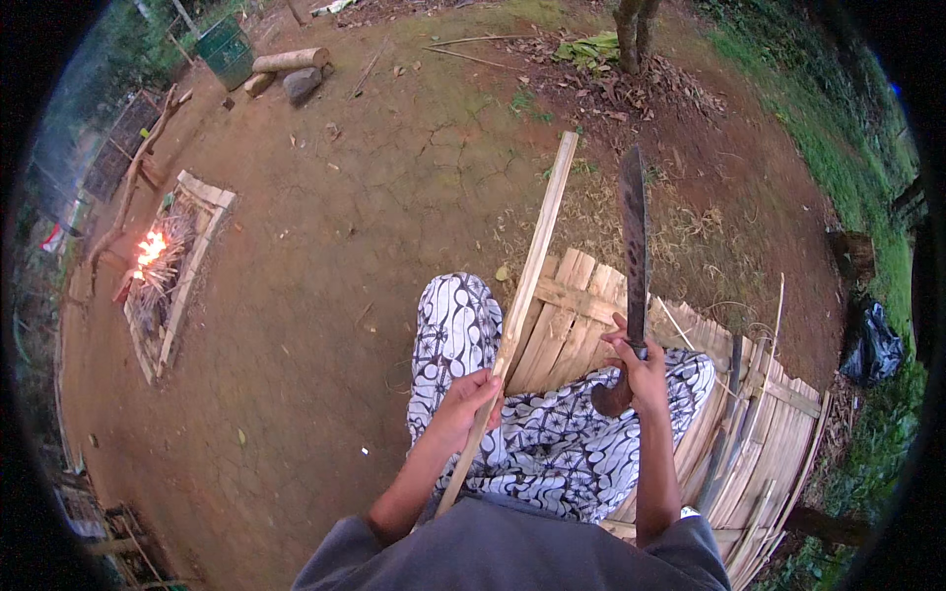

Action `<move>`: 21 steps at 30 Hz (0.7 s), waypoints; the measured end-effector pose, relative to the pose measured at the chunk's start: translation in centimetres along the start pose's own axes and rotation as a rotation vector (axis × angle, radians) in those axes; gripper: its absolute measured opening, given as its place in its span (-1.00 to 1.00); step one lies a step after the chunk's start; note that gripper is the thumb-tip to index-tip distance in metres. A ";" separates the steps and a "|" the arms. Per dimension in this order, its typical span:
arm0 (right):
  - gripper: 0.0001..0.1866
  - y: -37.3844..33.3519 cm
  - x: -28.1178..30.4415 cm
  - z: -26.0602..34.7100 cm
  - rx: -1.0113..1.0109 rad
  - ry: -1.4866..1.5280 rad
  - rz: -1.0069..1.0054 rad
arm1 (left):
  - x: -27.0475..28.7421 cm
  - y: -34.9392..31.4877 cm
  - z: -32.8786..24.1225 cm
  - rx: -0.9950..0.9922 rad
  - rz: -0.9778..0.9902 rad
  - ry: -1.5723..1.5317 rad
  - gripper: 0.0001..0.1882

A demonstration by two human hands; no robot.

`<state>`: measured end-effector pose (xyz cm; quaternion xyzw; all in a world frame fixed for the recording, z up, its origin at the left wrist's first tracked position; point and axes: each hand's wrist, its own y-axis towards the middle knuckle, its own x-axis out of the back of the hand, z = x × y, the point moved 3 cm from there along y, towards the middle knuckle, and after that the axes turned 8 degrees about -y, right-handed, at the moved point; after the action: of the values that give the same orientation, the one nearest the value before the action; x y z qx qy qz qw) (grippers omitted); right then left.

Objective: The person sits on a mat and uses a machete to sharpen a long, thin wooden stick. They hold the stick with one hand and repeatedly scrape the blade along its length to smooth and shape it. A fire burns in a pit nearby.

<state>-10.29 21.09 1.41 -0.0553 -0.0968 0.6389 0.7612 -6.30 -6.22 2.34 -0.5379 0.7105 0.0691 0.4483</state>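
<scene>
My left hand [473, 404] is closed round a long, pale split strip of bamboo [540, 241], which slants from my waist up and away past my left knee. In my right hand [638, 364] is a machete [634, 246], gripped at its curved dark wooden handle. Its broad, dark, stained blade points away from me, nearly upright in the picture. Strip and blade are apart from each other. Both hands are above my lap, which is covered by black-and-white patterned cloth [562, 448].
I sit on a slatted bamboo platform [734, 473]; thin strips and a dark rod [724, 443] lie on its right part. A fire [151, 251] burns inside a wood-framed pit at left. A log [291, 60], green bin [225, 51], tree trunk [636, 34] and black plastic bag [874, 345] stand farther out.
</scene>
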 end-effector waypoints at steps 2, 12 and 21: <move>-0.82 -0.3 -0.6 0.4 -0.010 0.082 0.032 | -0.2 0.0 0.2 0.003 0.002 -0.016 -0.70; -0.86 -1.8 -3.6 1.2 -0.044 0.246 0.146 | -0.7 0.7 1.6 0.230 0.034 -0.339 -0.61; -0.80 -2.1 -5.8 3.9 0.008 0.252 0.030 | -1.8 1.6 3.5 0.304 0.262 -0.391 -0.83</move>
<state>-10.11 14.87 5.24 -0.1335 0.0028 0.6387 0.7578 -5.61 -2.31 0.93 -0.3445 0.6765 0.1216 0.6395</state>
